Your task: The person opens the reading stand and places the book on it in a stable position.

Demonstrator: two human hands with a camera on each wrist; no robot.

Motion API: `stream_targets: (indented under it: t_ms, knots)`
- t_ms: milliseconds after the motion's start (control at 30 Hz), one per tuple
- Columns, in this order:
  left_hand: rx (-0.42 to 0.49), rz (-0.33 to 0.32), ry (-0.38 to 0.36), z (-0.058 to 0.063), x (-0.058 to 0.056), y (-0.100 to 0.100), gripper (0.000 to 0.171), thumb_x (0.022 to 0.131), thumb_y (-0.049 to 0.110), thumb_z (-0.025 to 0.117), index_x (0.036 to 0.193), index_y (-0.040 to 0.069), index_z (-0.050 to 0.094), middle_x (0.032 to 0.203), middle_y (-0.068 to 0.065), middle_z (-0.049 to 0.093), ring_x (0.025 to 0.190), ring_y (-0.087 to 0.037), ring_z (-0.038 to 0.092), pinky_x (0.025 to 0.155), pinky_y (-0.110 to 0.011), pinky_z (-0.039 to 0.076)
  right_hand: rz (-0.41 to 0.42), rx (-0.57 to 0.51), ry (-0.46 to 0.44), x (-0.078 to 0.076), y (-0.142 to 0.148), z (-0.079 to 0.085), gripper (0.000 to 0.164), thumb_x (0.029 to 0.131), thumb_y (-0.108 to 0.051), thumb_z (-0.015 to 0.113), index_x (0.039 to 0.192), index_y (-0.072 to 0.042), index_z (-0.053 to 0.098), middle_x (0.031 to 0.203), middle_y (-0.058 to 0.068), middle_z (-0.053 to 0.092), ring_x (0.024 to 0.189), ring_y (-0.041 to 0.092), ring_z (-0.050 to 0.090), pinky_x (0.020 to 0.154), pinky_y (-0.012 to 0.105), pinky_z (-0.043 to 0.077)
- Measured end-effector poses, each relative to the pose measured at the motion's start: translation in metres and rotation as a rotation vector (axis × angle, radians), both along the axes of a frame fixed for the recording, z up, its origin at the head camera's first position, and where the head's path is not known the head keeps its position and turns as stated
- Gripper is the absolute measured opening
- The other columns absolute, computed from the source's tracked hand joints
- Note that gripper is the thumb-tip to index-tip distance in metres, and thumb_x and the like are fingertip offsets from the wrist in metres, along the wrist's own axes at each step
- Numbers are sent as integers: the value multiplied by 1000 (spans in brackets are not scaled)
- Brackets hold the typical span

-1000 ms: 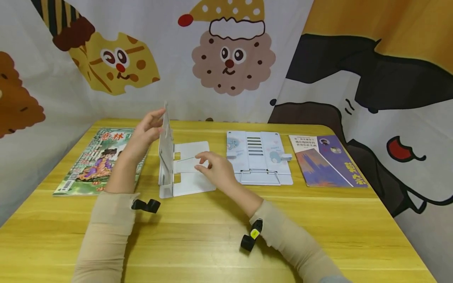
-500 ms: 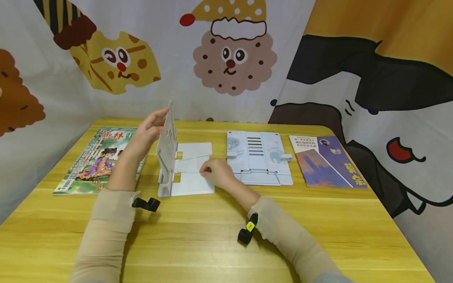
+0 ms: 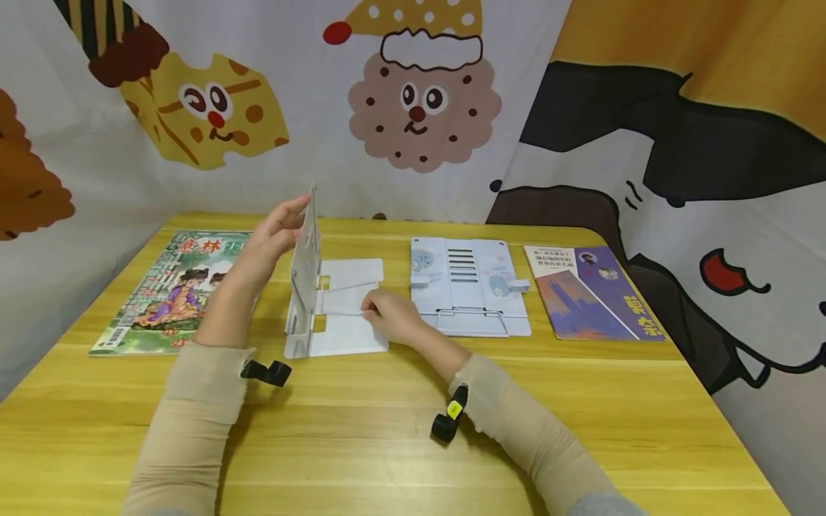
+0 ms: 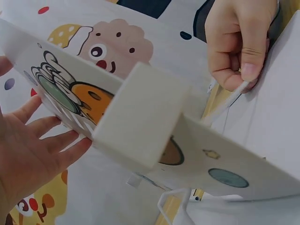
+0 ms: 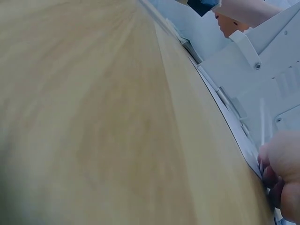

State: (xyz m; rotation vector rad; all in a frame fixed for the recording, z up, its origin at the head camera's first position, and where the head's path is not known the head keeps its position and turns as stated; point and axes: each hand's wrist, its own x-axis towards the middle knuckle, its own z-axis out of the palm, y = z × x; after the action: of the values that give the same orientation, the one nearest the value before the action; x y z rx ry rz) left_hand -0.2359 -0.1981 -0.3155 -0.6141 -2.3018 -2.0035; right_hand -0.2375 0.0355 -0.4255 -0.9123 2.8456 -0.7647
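A white folding book stand (image 3: 348, 337) lies with its base on the table and its panel (image 3: 305, 279) raised nearly upright. Straight, spread fingers of my left hand (image 3: 261, 240) touch the panel near its top edge; in the left wrist view cartoon prints (image 4: 89, 98) show on that face. My right hand (image 3: 395, 315) is low over the base and pinches the end of the stand's thin wire support (image 3: 342, 288). In the left wrist view the right hand's (image 4: 239, 47) thumb and finger are closed on the wire. Its other fingers are curled.
Right of the stand lies a second book stand (image 3: 464, 287), folded flat, with clips. A purple book (image 3: 600, 294) lies at the far right. At the left a green magazine (image 3: 174, 294) lies partly behind the left arm. A printed curtain (image 3: 297, 86) hangs behind the table (image 3: 361, 430).
My right hand has moved down and slightly right with the wire support, toward the base. The panel's top has tilted a little to the right, the left hand moving along with it.
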Motion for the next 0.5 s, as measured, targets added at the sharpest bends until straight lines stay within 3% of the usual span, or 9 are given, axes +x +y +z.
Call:
stream_targets:
  t_ms: [300,500]
  knots:
    - [-16,-28,44,-4,-5,13,52,91,16,45,141,13,30,146,-6,23,131,-22,21,102,-52,17,18,-102,-32,-2,9,-6,10,92,-25,51,96,-16,53,81,-6,55,71,9,50,64,24,41]
    - [-56,-33,86,2,1,26,45,93,11,44,137,8,38,147,-1,20,132,-19,19,104,-48,14,43,-150,-43,-4,11,-6,7,93,-23,51,94,-16,52,76,-6,53,66,9,48,60,25,40]
